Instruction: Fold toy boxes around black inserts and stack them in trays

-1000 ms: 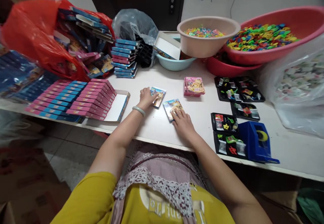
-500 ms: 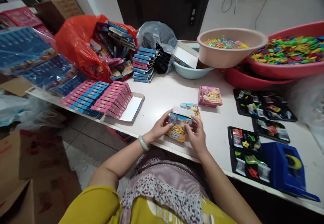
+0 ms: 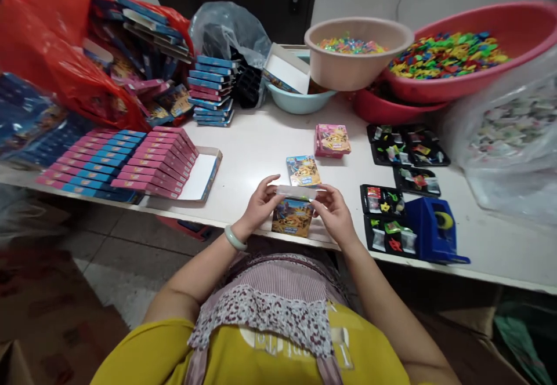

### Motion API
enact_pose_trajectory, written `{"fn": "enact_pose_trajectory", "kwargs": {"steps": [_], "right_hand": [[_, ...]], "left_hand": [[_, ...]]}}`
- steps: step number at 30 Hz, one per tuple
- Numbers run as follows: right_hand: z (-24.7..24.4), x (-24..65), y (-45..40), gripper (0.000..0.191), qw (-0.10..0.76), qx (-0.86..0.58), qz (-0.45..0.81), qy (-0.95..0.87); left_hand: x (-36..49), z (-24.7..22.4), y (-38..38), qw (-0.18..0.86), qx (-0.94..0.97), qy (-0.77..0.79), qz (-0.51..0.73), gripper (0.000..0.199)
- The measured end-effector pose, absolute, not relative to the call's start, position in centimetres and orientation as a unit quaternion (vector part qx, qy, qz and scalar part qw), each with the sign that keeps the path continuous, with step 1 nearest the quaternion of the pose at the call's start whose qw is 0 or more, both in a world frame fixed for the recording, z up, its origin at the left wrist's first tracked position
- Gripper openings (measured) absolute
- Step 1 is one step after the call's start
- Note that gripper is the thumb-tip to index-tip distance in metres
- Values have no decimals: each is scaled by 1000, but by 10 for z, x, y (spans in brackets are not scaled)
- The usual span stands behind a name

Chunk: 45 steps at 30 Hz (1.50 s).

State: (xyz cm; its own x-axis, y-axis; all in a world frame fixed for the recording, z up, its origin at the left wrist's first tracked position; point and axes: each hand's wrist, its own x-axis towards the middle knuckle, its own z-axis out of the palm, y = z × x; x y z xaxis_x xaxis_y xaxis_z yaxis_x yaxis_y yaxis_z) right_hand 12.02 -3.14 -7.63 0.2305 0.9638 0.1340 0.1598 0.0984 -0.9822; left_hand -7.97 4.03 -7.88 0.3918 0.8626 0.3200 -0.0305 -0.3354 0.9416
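A small blue and yellow box (image 3: 291,218) stands at the table's near edge, with a whitish flap (image 3: 296,191) raised at its top. My left hand (image 3: 261,204) pinches the flap's left end, thumb at the box's upper left corner. My right hand (image 3: 334,211) grips the upper right corner with thumb and fingers. Just beyond them lies another blue and yellow box (image 3: 303,170). Farther back sit stacked pink boxes (image 3: 333,140).
Rows of pink and blue boxes (image 3: 152,162) lie left, below a red bag (image 3: 52,43). Black trays (image 3: 389,199) and a blue tape dispenser (image 3: 430,228) stand right. Basins (image 3: 357,72) of small colourful pieces are behind.
The view has shifted right and down. The held box now shows its top flap raised, and my fingers have moved from its front face up to its top corners.
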Motion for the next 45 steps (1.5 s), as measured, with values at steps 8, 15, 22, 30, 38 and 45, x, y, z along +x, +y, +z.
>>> {"fn": "enact_pose_trajectory", "kwargs": {"steps": [8,15,22,30,38,45], "right_hand": [[-48,113,-46,9,489,-558,288,-605],[-41,116,-47,7,450,-536,287,-654],[-34,111,-53,7,406,-539,261,-690],[-28,106,-55,6,442,-560,284,-641],[-65,108,-80,23,432,-479,165,-746],[-63,125,-83,28,494,-550,193,-646]], "left_hand": [[-87,-67,32,443,743,225,448,7],[-95,-62,35,439,790,148,400,19],[-99,-62,33,398,800,190,408,7],[-96,-52,35,341,827,172,413,7],[-133,-70,33,179,913,100,353,35],[-103,-72,23,365,814,198,406,23]]}}
